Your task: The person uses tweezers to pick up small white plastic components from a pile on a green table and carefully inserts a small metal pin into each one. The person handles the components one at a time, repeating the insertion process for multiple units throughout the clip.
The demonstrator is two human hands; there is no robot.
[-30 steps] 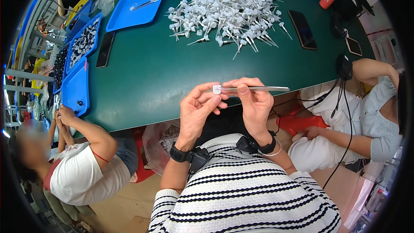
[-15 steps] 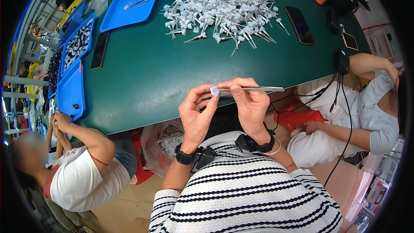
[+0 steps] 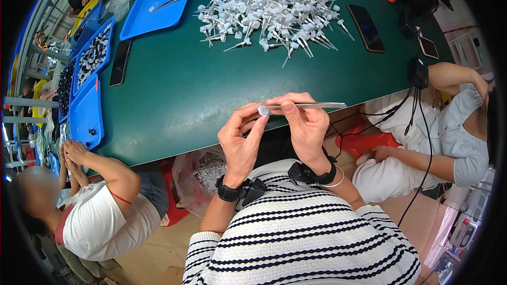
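Note:
Between the thumb and fingers of my left hand (image 3: 240, 134) is a small white plastic part (image 3: 263, 110), round-faced and pale. My right hand (image 3: 305, 124) grips metal tweezers (image 3: 322, 105), their back end pointing to the right. The tips of the tweezers reach the white part, just above the table's near edge. Whether the tips pinch something tiny there is too small to tell. Farther off on the green table (image 3: 185, 95) lies a heap of white plastic pieces with thin stems (image 3: 272, 16).
Phones lie on the left (image 3: 121, 62) and right (image 3: 365, 28) of the table. A blue tray (image 3: 153, 24) holds another pair of tweezers. Trays of small parts (image 3: 94, 58) stand at far left. Cables (image 3: 417, 92) hang at the right edge. Co-workers sit on both sides; a plastic bag (image 3: 185, 184) stands below.
The white part has turned slightly in my left fingers, showing a rounder face. The tweezers in my right hand have shifted up a little.

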